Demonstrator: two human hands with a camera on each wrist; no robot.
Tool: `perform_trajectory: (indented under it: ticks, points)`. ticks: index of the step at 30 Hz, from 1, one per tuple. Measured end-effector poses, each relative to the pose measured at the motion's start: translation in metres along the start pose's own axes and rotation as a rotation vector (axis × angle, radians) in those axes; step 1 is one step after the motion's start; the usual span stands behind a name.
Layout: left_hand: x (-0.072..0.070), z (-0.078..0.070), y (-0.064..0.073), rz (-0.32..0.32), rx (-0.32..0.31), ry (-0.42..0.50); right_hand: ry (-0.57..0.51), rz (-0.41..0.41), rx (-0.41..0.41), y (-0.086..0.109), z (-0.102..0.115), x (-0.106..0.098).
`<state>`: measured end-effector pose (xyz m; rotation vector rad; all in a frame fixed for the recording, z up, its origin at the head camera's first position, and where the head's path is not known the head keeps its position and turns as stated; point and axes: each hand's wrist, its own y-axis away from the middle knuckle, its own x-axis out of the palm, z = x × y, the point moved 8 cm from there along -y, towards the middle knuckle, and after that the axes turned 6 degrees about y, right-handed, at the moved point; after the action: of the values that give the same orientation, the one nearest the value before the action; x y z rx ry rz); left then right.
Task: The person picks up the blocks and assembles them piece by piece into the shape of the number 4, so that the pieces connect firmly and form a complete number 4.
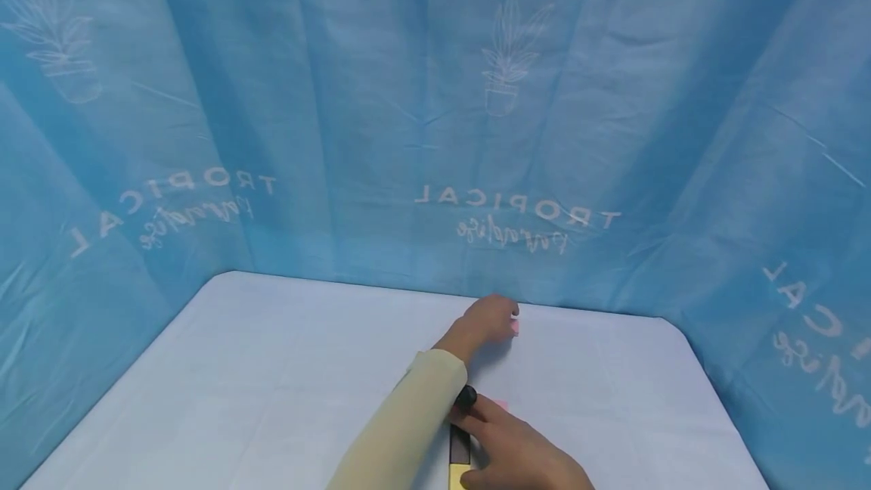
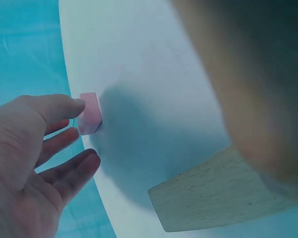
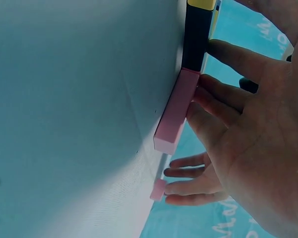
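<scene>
My left hand [image 1: 486, 320] reaches to the table's far edge, fingers fairly straight, tips touching or close beside a small pink block [image 2: 91, 113]. No clear grip on that block shows. Nearer, my right hand [image 1: 520, 448] lies beside a row of blocks. In the right wrist view its extended fingers rest along the side of a long pink block [image 3: 178, 113] and a black block [image 3: 196, 37]. A yellow block [image 1: 459, 476] adjoins the black one. The left forearm crosses in front of the right fingertips and hides part of the row.
White cloth covers the table [image 1: 272, 369]. Blue printed curtain [image 1: 367, 134] hangs close behind its far edge and along both sides. A pale wooden piece [image 2: 213, 198] shows low in the left wrist view, under a blurred shape. A black knob [image 1: 466, 397] sits by the left sleeve.
</scene>
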<state>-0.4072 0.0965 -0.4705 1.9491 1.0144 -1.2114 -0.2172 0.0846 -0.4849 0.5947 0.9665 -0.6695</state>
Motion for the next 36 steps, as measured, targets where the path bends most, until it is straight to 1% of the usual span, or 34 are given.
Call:
perform_trajectory:
  ticks: [6,9,12,14,19,22,26,30,34,36]
  points:
    - [0.002,-0.005,-0.004,-0.002,0.049,-0.073,-0.014,-0.028,-0.038,0.002,0.004,-0.003]
    - [0.001,-0.005,-0.003,-0.011,0.05,-0.086,-0.041,-0.021,-0.032,0.001,0.004,-0.003]
    - [0.001,-0.002,-0.002,-0.012,0.036,-0.094,-0.051,-0.007,-0.02,-0.001,0.003,0.0]
    - [0.002,-0.001,-0.001,-0.011,0.035,-0.092,-0.036,-0.003,-0.013,-0.002,0.003,0.001]
    - [0.001,0.002,0.002,0.0,0.04,-0.072,0.04,-0.023,-0.033,-0.004,0.007,0.0]
    - [-0.002,0.005,0.003,0.016,0.019,-0.04,0.061,-0.025,-0.041,-0.004,0.009,-0.001]
    - [-0.008,0.009,0.005,0.023,-0.007,-0.016,0.051,0.006,-0.009,-0.004,0.007,-0.002]
    - [-0.012,0.014,0.007,0.033,-0.01,-0.006,0.033,0.046,0.053,-0.004,0.002,-0.001]
    - [-0.015,0.024,0.013,0.038,-0.039,0.041,0.015,0.071,0.109,-0.005,-0.002,0.004]
    - [-0.018,0.028,0.015,0.031,-0.042,0.051,0.013,0.079,0.134,-0.006,-0.003,0.005]
